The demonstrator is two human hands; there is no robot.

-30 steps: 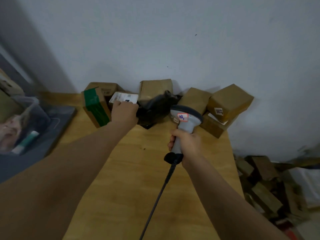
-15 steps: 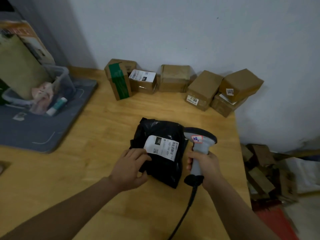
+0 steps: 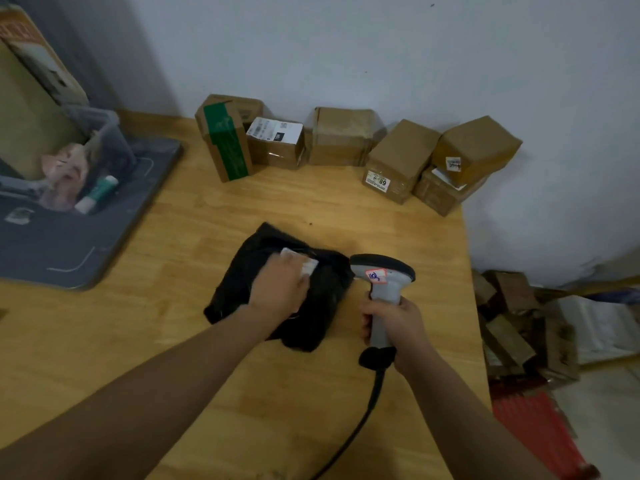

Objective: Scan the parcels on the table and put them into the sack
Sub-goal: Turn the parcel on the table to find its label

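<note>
Near the middle of the table (image 3: 242, 393), the black parcel (image 3: 239, 271) lay flat and cornerwise, well apart from the cardboard boxes (image 3: 341, 136) along the far wall. Our left hand (image 3: 278, 287) rested on top of it, fingers laid down over the white label (image 3: 308, 266) and pressing it. Motion blur hid the fingertips, yet nothing seemed pinched. Our right hand (image 3: 393, 323) was wrapped tight round the handle of the scanner (image 3: 382, 280), whose head hung just beside the parcel's right corner. So the label lay left of the scanner head, mostly covered. We judged the scan was the step in hand, and that it called for baring the label and turning the head leftward.
</note>
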